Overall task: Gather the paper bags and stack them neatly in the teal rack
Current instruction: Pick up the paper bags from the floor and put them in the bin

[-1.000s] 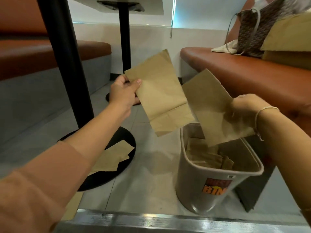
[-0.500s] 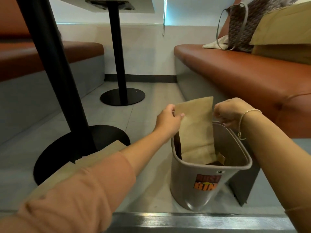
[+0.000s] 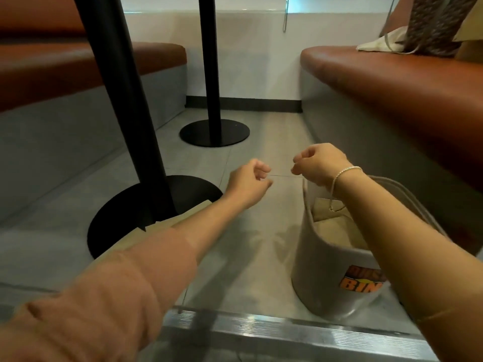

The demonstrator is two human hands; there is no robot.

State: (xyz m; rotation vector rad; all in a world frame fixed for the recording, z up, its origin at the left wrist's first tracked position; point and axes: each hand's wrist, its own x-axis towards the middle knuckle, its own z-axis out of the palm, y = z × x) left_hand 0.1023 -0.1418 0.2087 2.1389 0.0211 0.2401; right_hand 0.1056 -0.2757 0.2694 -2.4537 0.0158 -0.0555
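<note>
1. head view: the left hand (image 3: pixel 248 182) and the right hand (image 3: pixel 317 165) hang in the air above the grey tiled floor (image 3: pixel 251 257), fingers loosely curled, holding nothing.
2. just below and behind the right fingers stands the grey plastic bin with an orange sticker (image 3: pixel 329 278); i see no teal rack, so i judge this bin serves as the container.
3. flat brown paper bags in the bin (image 3: pixel 337 228) lie under the right wrist, stacked roughly flat; how many i cannot tell.
4. more brown paper bags on the floor (image 3: pixel 167 223) lie below and behind the left fingers, partly on the round black table base (image 3: pixel 125 212) and half hidden by the left forearm.
5. progress, as a judgement: part of the gathering is done, and the floor bags by the base are left to pick up.
6. edges: the black table pole (image 3: pixel 125 100) rises to the left of the left fingers; the bin rim sits close under the right hand; the orange padded bench (image 3: pixel 405 82) runs along the right.
7. open room: bare floor ahead of both sets of fingers, towards the farther black table pole (image 3: pixel 210 66).
</note>
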